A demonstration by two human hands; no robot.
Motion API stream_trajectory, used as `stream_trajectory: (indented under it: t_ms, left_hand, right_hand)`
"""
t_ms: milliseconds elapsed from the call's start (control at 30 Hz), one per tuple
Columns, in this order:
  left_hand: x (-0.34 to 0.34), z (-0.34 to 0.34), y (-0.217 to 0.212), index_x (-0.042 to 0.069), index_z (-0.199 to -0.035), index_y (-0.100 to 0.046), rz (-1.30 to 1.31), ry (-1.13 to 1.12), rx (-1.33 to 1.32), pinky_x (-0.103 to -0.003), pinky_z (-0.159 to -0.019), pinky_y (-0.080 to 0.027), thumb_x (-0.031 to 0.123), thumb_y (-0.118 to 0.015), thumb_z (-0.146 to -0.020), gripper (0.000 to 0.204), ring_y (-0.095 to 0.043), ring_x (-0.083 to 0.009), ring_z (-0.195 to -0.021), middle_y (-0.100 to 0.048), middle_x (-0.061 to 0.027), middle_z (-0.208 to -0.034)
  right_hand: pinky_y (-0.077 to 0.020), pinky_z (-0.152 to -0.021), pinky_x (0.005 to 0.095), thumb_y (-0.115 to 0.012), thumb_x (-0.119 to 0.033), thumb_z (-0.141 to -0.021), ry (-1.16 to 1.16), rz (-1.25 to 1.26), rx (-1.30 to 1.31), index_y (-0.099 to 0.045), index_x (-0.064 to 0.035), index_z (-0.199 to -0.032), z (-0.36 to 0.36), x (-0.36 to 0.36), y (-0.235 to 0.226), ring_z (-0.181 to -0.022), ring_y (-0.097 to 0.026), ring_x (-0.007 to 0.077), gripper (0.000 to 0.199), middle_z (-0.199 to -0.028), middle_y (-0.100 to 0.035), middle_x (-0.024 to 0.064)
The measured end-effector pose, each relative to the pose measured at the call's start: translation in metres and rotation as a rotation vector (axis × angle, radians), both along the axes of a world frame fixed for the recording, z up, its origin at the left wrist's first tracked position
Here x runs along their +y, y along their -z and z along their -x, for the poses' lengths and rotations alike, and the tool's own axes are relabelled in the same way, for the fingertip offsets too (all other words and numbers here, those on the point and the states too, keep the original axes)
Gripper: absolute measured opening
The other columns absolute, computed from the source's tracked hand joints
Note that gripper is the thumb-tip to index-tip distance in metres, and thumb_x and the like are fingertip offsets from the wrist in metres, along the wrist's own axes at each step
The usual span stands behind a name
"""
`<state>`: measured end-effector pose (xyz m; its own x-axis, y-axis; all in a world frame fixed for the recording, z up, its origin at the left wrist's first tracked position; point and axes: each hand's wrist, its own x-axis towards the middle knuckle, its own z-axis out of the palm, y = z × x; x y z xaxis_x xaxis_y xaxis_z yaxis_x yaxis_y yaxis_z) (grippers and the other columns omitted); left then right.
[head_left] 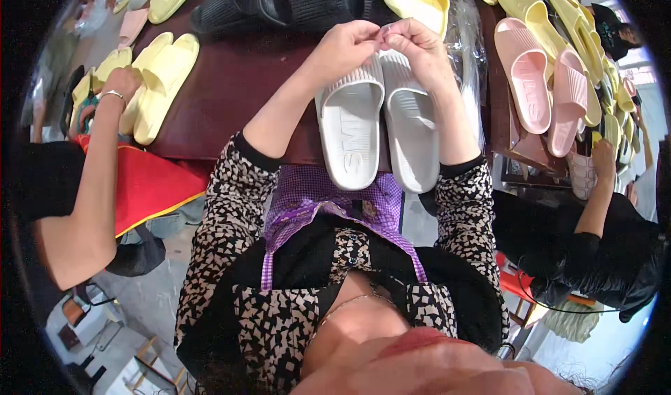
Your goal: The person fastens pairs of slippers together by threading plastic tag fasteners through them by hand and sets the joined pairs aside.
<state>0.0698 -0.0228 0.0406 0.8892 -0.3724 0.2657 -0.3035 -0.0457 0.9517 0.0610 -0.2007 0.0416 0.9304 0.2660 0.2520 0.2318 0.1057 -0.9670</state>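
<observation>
A pair of light grey slide sandals lies side by side at the near edge of the dark red table (224, 87), heels toward me. The left grey slide (351, 140) and the right grey slide (413, 143) jut out past that edge. Above their ribbed straps, my left hand (353, 45) and my right hand (421, 52) meet fingertip to fingertip. Both are closed in a pinch. Whatever sits between the fingers is too small to make out. My wrists frame the two slides on either side.
Black slides (314, 2) and yellow slides (417, 2) line the table's far side. Yellow slides (168, 84) lie on the left, pink slides (531, 80) on the right. Clear plastic bags (470, 59) hang nearby. Co-workers' hands (124, 82) (602, 161) work at both sides.
</observation>
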Motion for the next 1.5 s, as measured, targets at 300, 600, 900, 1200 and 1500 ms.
stream_trajectory:
  t_ms: [300, 600, 900, 1200, 1500]
  left_hand:
    - [-0.013, -0.011, 0.008, 0.001, -0.091, -0.063, 0.228, 0.065, 0.387, -0.013, -0.046, -0.034, 0.011, -0.060, -0.085, 0.012, -0.044, -0.0010, -0.051, -0.056, 0.0023, -0.066]
    - [-0.019, -0.011, 0.005, 0.002, -0.091, -0.065, 0.374, 0.088, 0.431, -0.012, -0.043, -0.033, 0.011, -0.062, -0.084, 0.012, -0.045, 0.0012, -0.052, -0.058, 0.0032, -0.067]
    - [-0.022, -0.006, 0.006, 0.002, -0.092, -0.062, 0.428, 0.088, 0.433, -0.013, -0.044, -0.035, 0.009, -0.060, -0.086, 0.009, -0.045, -0.0012, -0.049, -0.060, -0.0014, -0.068]
    - [-0.027, -0.005, 0.009, 0.002, -0.091, -0.061, 0.402, 0.058, 0.399, -0.013, -0.044, -0.035, 0.009, -0.060, -0.086, 0.009, -0.046, -0.0009, -0.050, -0.061, -0.0021, -0.069]
    - [-0.032, -0.003, 0.006, 0.002, -0.084, -0.062, 0.435, 0.008, 0.395, -0.014, -0.041, -0.032, 0.006, -0.061, -0.082, 0.005, -0.043, 0.0003, -0.047, -0.060, -0.0002, -0.066]
  right_hand:
    - [-0.0476, -0.077, 0.0245, -0.057, -0.002, -0.086, 0.215, -0.046, 0.031, -0.062, -0.0003, -0.091, 0.001, -0.015, 0.002, -0.081, -0.059, 0.0113, 0.007, -0.088, -0.064, 0.0051]
    - [-0.0449, -0.070, 0.0198, -0.060, -0.004, -0.085, 0.283, 0.135, 0.066, -0.064, -0.0014, -0.092, 0.004, -0.018, -0.005, -0.077, -0.056, 0.0058, 0.009, -0.084, -0.064, 0.0008]
    - [-0.0463, -0.070, 0.0221, -0.064, -0.006, -0.081, 0.340, 0.328, -0.094, -0.066, -0.0018, -0.088, 0.013, -0.013, -0.011, -0.074, -0.057, 0.0067, 0.008, -0.077, -0.065, 0.0006]
    - [-0.0471, -0.068, 0.0235, -0.066, -0.008, -0.079, 0.343, 0.387, -0.166, -0.067, -0.0029, -0.086, 0.013, -0.015, -0.007, -0.072, -0.058, 0.0082, 0.009, -0.076, -0.065, 0.0022]
    - [-0.0475, -0.065, 0.0242, -0.066, -0.010, -0.080, 0.352, 0.439, -0.129, -0.067, -0.0038, -0.086, 0.015, -0.015, -0.010, -0.069, -0.059, 0.0095, 0.009, -0.075, -0.066, 0.0046]
